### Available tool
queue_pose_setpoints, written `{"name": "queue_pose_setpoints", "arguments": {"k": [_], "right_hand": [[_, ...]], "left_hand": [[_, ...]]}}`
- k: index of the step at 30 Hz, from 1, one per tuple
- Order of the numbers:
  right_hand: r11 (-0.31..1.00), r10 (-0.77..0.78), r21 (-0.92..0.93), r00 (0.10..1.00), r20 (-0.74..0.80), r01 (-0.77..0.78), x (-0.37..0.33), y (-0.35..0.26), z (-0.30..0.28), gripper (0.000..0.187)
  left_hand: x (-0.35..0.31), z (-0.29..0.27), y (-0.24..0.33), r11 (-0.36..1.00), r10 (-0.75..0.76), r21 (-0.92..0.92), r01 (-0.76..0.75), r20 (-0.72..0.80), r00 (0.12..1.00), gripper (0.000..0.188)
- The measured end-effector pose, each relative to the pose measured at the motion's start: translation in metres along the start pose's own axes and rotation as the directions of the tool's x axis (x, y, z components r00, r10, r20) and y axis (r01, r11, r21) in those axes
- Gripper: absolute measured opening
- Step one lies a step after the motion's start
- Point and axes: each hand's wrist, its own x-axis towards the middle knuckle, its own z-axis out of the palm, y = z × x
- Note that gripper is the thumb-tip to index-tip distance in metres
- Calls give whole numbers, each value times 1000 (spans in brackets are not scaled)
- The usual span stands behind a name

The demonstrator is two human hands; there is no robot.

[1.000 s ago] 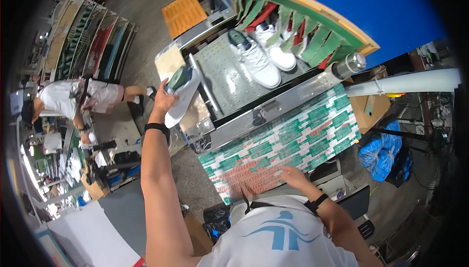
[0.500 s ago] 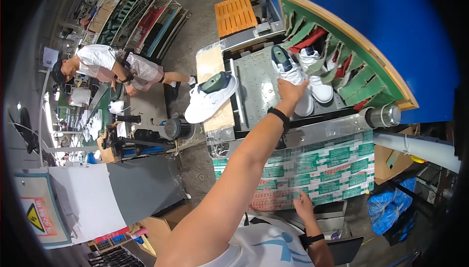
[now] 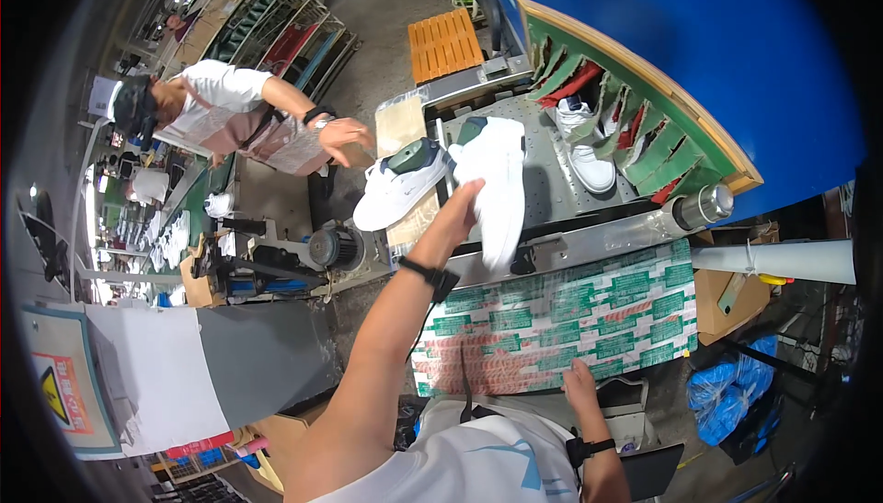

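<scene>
A white sneaker (image 3: 501, 177) with a dark green insert in its opening is in my left hand (image 3: 457, 215), fingers closed on its side. It is raised over the near left part of the perforated metal bed (image 3: 552, 186), sole side facing right. My right hand (image 3: 579, 385) is low, by the near edge of the green-and-white patterned panel (image 3: 552, 319), holding nothing, its fingers loosely apart. A second white sneaker (image 3: 395, 192), also with a green insert, rests on the tan board (image 3: 400, 126) left of the bed. Another white sneaker (image 3: 589, 158) stands on the bed against the flaps.
Green and red flaps (image 3: 658, 149) hang across the opening of a blue machine (image 3: 699, 43). A metal roller (image 3: 704, 206) is at the bed's near right corner. At left a co-worker's hand (image 3: 345, 138) reaches close to the sneaker on the board. Blue bags (image 3: 731, 397) lie lower right.
My left hand has lifted one sneaker off the metal bed and carried it left, turning it. The co-worker has come closer, one hand now near the board. My right hand has hardly moved.
</scene>
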Motion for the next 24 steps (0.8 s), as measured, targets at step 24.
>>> {"name": "queue_pose_setpoints", "arguments": {"k": [24], "right_hand": [[843, -370, -344, 910, 184, 413, -114, -111, 111, 76]], "left_hand": [[-250, -50, -116, 979, -62, -201, 13, -239, 969, 99]]}}
